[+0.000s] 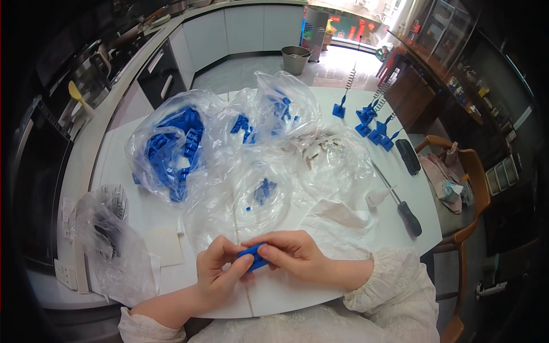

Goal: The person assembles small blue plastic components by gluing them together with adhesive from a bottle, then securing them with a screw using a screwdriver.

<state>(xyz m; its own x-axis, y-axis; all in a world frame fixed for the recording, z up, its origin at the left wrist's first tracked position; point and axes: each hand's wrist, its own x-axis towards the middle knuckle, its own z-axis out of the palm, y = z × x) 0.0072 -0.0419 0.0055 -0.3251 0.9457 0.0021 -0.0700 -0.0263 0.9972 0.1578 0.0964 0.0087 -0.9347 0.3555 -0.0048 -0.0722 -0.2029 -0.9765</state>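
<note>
We work at the near edge of the white surface (pixel 143 220), low in the frame's centre, where a bare strip lies between us and the clear plastic bags (pixel 251 194) crowding the middle. Our left hand (pixel 220 268) and right hand (pixel 294 254) are both closed on a small blue plastic part (pixel 253 256), pinched between fingertips. It looks short, blocky and bright blue. A screwdriver (pixel 400 203) lies right of centre, near the surface's right edge, well apart from our hands.
</note>
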